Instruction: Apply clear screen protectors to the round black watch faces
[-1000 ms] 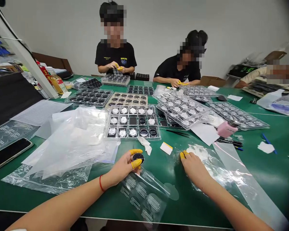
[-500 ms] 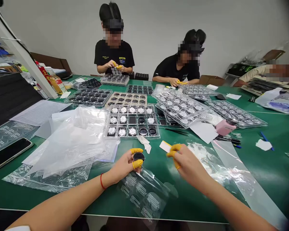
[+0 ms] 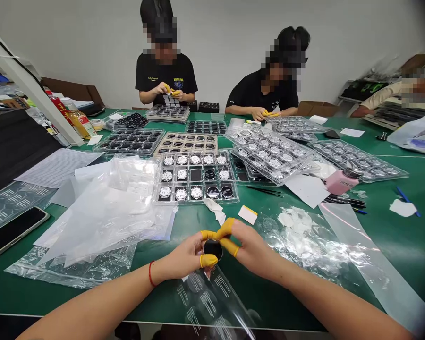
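My left hand (image 3: 187,255), with yellow finger cots on thumb and forefinger, is closed on a round black disc (image 3: 213,250) with a thin bright rim. Its dark face is turned up. From the right, my right hand (image 3: 248,243) meets the upper edge of the disc, its yellow-covered fingertips pinched together there. Whatever lies between those tips is too small to make out. Under the hands a clear film sheet (image 3: 208,302) with white print and round outlines reaches past the table's front edge. A white pad with a yellow edge (image 3: 248,215) lies just beyond my right hand.
Ahead stands a clear tray (image 3: 196,177) of watch dials and black discs. More stacked trays (image 3: 269,151) and a pink bottle (image 3: 342,179) are to the right. Plastic sheets (image 3: 102,208) and a phone (image 3: 14,233) lie left. Two co-workers (image 3: 166,78) sit opposite.
My right hand has moved left from beside the white pad to the disc's edge. My left hand keeps hold of the disc. The view has shifted slightly.
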Available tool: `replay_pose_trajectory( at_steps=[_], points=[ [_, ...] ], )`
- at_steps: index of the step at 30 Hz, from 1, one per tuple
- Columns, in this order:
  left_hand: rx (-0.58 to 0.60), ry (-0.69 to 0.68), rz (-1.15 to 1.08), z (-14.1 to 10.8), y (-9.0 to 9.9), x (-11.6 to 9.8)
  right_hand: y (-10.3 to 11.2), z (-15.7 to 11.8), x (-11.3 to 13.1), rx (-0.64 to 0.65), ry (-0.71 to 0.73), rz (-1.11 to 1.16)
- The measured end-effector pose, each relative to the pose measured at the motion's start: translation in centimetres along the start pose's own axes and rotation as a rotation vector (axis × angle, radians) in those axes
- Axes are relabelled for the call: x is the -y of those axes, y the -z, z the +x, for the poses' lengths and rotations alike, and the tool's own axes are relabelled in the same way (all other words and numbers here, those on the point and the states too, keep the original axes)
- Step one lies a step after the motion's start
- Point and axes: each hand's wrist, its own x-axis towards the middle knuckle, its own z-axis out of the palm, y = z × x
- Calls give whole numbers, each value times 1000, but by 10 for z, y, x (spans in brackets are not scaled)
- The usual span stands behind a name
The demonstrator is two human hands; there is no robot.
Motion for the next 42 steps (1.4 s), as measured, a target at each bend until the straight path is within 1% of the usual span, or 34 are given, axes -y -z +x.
replay_pose_trajectory(
  at_steps=[2, 3, 4, 5, 6, 7, 8, 9, 10, 11, 12, 13, 15, 17, 20, 22, 24, 25, 27, 29, 31, 32, 34, 35, 36, 38, 41, 42],
  points=[
    [-14, 31, -3, -1, -2, -3, 27, -5, -16, -200, -25, -197],
    [-35, 37, 2, -2, -3, -5, 42, -10, -27, -289, -91, -376],
    [-58, 38, 11, -2, -3, -6, 56, -17, -39, -309, -188, -589],
    [-77, 38, 17, -2, -3, -8, 69, -25, -52, -238, -327, -756],
    [-93, 38, 19, -2, -3, -8, 79, -34, -64, -105, -457, -835],
    [-102, 40, 17, -1, -3, -8, 88, -43, -74, 54, -552, -840],
    [-106, 42, 20, -1, -3, -7, 93, -51, -82, 201, -616, -804],
    [-102, 43, 29, -1, -3, -6, 97, -57, -85, 315, -641, -741],
    [-95, 41, 44, 0, -3, -6, 99, -61, -86, 379, -635, -677],
    [-88, 39, 71, 0, -3, -5, 99, -61, -83, 391, -614, -631],
    [-83, 33, 94, 0, -3, -5, 97, -57, -77, 373, -591, -599],
    [-82, 30, 116, 0, -3, -5, 93, -49, -69, 327, -564, -564],
    [-95, 31, 142, 0, -2, -8, 79, -23, -54, 252, -533, -502],
    [-118, 38, 164, 0, 0, -11, 56, 8, -42, 200, -484, -408],
    [-155, 30, 205, 0, 2, -12, 9, 48, -34, 192, -402, -313],
    [-175, 9, 231, 0, 3, -10, -19, 66, -35, 191, -384, -312],
    [-195, -16, 238, 0, 3, -7, -35, 77, -38, 190, -379, -329],
    [-212, -26, 230, 0, 3, -6, -36, 79, -39, 196, -367, -333],
    [-262, -24, 211, 1, 3, -4, -28, 77, -35, 210, -325, -325],
    [-324, -4, 209, 1, 3, -4, -17, 65, -24, 210, -274, -306],
    [-351, -10, 194, 1, 2, -4, -13, 47, -9, 184, -143, -254],
    [-345, -34, 186, 0, 1, -4, -15, 37, -3, 172, -29, -218],
    [-322, -83, 208, 0, 0, -3, -28, 23, 3, 162, 185, -201],
    [-320, -95, 233, 0, 0, -3, -35, 18, 1, 154, 247, -225],
    [-319, -96, 251, 0, -1, -2, -42, 16, -2, 139, 273, -265],
    [-317, -75, 237, 0, -1, -1, -52, 16, -12, 50, 275, -315],
    [-349, -60, 140, 0, -1, 1, -54, 17, -22, -173, 315, -256],
    [-376, -55, 121, -1, 0, 1, -54, 16, -22, -223, 338, -238]
  ],
)
